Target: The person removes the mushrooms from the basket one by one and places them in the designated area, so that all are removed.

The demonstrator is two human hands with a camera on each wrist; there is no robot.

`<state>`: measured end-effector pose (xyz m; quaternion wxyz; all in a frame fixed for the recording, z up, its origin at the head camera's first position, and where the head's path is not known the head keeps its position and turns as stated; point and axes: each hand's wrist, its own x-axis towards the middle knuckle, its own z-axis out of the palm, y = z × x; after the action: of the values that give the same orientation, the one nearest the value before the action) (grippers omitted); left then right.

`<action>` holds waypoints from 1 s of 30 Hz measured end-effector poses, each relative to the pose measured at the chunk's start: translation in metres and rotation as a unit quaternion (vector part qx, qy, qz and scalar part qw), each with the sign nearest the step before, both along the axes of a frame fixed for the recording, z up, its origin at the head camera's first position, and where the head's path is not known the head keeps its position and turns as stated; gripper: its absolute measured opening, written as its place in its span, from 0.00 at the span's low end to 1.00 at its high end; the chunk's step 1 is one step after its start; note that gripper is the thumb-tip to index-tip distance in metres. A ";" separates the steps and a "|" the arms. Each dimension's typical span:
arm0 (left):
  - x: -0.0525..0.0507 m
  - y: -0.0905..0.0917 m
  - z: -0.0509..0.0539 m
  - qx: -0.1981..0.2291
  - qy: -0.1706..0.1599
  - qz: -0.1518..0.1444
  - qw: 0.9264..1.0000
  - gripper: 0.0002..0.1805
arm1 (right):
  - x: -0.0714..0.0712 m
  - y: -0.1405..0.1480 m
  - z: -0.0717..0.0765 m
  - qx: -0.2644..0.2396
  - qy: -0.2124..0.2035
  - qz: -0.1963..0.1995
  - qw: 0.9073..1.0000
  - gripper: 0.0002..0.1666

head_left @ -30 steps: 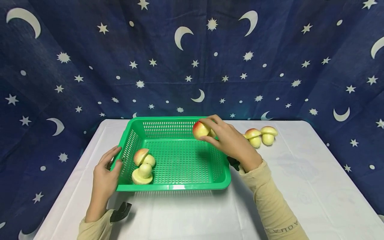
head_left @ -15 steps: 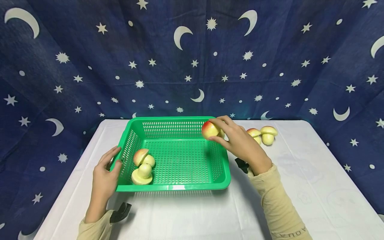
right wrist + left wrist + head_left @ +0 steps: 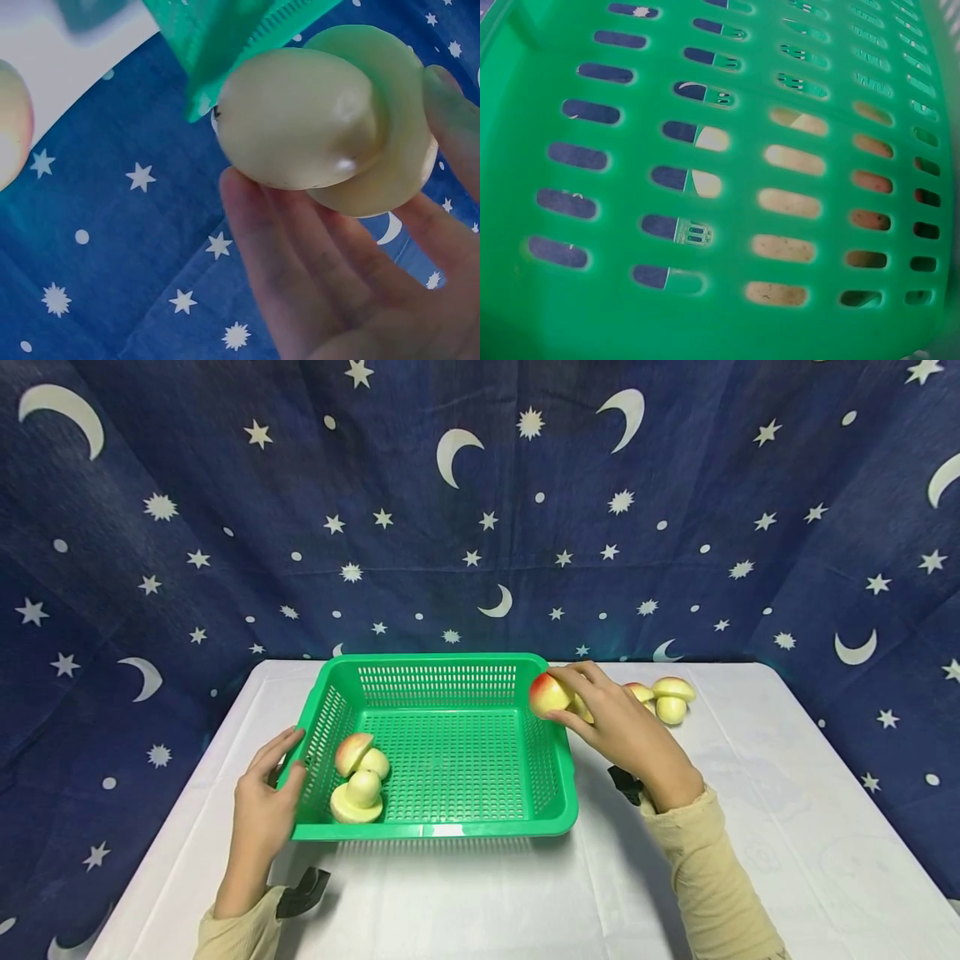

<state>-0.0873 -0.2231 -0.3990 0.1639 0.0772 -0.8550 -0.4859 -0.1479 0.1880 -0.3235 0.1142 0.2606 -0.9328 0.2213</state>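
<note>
My right hand (image 3: 622, 722) pinches a toy mushroom (image 3: 550, 696) with a red-and-yellow cap, held at the right rim of the green plastic basket (image 3: 435, 831). In the right wrist view, fingers and thumb curl around the cap of this mushroom (image 3: 300, 120), its pale rounded stem pointing away from the palm. At the basket's left side my left hand (image 3: 262, 802) grips the rim. Two more mushrooms lie inside at the left: one tilted with a reddish cap (image 3: 352, 753), one cap-down (image 3: 357, 803). The left wrist view shows mainly the slotted basket wall (image 3: 727, 315).
On the white-covered table (image 3: 750, 827), right of the basket, lie two more mushrooms: a pale-capped one (image 3: 672, 699) and a red-capped one (image 3: 638, 691) partly hidden by my right hand. A dark blue curtain (image 3: 420, 527) with moons and stars hangs behind the table.
My right hand has moved right with the mushroom, from over the basket's interior to its right rim. The left hand and basket have stayed put.
</note>
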 end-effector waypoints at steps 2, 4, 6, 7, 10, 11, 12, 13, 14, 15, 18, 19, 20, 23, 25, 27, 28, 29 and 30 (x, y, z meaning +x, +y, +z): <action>0.000 0.000 0.000 -0.001 -0.001 0.002 1.000 0.24 | 0.001 0.002 -0.001 0.005 -0.007 -0.006 1.000 0.34; -0.001 0.000 -0.001 0.001 -0.003 0.003 1.000 0.24 | 0.001 0.004 -0.003 0.007 -0.013 -0.012 1.000 0.33; -0.001 0.000 -0.001 0.001 -0.003 0.002 1.000 0.24 | 0.001 0.006 -0.004 0.007 -0.015 -0.016 1.000 0.32; -0.001 -0.001 0.000 0.003 -0.002 0.001 1.000 0.24 | 0.001 0.007 -0.005 0.006 -0.015 -0.017 1.000 0.32; 0.000 -0.001 0.000 0.005 -0.001 -0.004 1.000 0.24 | 0.002 0.011 -0.008 0.007 -0.009 -0.019 1.000 0.31; 0.000 -0.001 0.000 0.005 0.000 -0.006 1.000 0.24 | 0.002 0.012 -0.008 0.006 -0.007 -0.018 1.000 0.31; 0.000 -0.001 0.000 0.006 0.000 -0.007 1.000 0.24 | 0.003 0.014 -0.009 0.004 -0.005 -0.018 1.000 0.30; 0.001 -0.001 0.000 0.006 0.001 -0.009 1.000 0.24 | 0.003 0.015 -0.010 0.004 -0.003 -0.017 1.000 0.30; 0.001 -0.001 -0.001 0.005 0.000 -0.007 1.000 0.24 | 0.004 0.017 -0.010 0.002 -0.001 -0.016 1.000 0.30; 0.001 -0.001 -0.001 0.006 0.001 -0.008 1.000 0.24 | 0.004 0.018 -0.010 -0.001 -0.001 -0.016 1.000 0.31; 0.000 -0.001 -0.002 0.006 0.005 -0.008 1.000 0.24 | 0.005 0.022 -0.011 -0.004 0.001 -0.015 1.000 0.31; 0.001 -0.001 -0.002 0.007 0.006 -0.008 1.000 0.24 | 0.006 0.023 -0.011 -0.004 0.001 -0.015 1.000 0.31; 0.001 -0.001 -0.002 0.007 0.006 -0.007 1.000 0.24 | 0.006 0.024 -0.012 -0.003 0.000 -0.017 1.000 0.31; 0.000 -0.001 -0.002 0.006 0.005 -0.006 1.000 0.24 | 0.006 0.027 -0.013 -0.001 -0.003 -0.023 1.000 0.32; 0.000 -0.001 -0.002 0.006 0.002 -0.003 1.000 0.24 | 0.006 0.029 -0.014 -0.001 -0.010 -0.027 1.000 0.32; 0.000 -0.001 -0.003 0.005 -0.002 0.000 1.000 0.24 | 0.007 0.032 -0.015 0.001 -0.017 -0.032 0.999 0.32; 0.000 -0.001 -0.003 0.006 -0.002 0.000 1.000 0.24 | 0.008 0.033 -0.016 0.002 -0.021 -0.034 0.999 0.32; 0.000 -0.001 -0.003 0.005 -0.003 0.001 1.000 0.24 | 0.008 0.034 -0.017 0.003 -0.023 -0.034 0.999 0.32; 0.000 -0.001 -0.003 0.006 -0.003 0.001 1.000 0.24 | 0.009 0.036 -0.018 0.004 -0.023 -0.036 0.999 0.32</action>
<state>-0.0878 -0.2240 -0.4020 0.1613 0.0804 -0.8526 -0.4905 -0.1391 0.2238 -0.3418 0.0992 0.2223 -0.9448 0.2195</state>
